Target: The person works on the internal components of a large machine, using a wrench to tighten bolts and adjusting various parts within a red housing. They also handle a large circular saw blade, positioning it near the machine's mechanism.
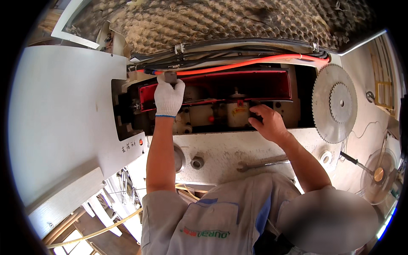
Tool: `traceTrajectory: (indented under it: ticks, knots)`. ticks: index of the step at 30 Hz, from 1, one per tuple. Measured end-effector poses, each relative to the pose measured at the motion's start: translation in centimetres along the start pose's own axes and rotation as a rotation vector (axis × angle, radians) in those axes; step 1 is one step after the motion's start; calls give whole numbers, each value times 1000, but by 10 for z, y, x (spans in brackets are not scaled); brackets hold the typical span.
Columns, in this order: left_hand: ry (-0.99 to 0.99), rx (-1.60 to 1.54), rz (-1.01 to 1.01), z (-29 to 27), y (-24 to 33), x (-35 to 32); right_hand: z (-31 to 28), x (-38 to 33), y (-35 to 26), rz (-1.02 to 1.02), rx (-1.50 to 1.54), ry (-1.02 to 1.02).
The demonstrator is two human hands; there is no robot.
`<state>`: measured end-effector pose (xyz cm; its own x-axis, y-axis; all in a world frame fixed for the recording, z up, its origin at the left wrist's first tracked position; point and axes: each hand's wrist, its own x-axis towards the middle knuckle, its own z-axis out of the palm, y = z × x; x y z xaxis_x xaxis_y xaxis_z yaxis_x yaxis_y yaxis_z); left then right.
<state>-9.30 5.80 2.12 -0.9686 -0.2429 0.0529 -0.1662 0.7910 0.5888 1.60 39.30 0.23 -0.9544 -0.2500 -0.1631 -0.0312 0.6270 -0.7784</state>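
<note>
My left hand, in a white knit glove with a blue cuff edge, is closed around a small dark grey blocky metal piece. It is over the left part of a red-walled trough inside the machine opening. My bare right hand reaches into the opening beside a pale cylindrical housing. Its fingers and thumb are curled around something dark that I cannot make out. A red knob sits between the hands, left of the housing.
On the near white ledge lie a large hex nut, an open-ended wrench and a metal ring. Two toothed saw blades, small on large, rest at the right. An orange hose and black cables run behind the trough. A standing fan is farther right.
</note>
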Motion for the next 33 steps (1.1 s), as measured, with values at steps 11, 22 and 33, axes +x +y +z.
traceTrajectory:
  ticks: [11,22,33]
  knots:
    - [-32,-535,-34,-35,-61,23,-8,-12,17,76,10,14]
    - [29,-417,71,-4,-31,-11,-6,-12,16,66,30,-2]
    - [44,-718,-159,-50,-81,11,-9,-15,19,58,36,13]
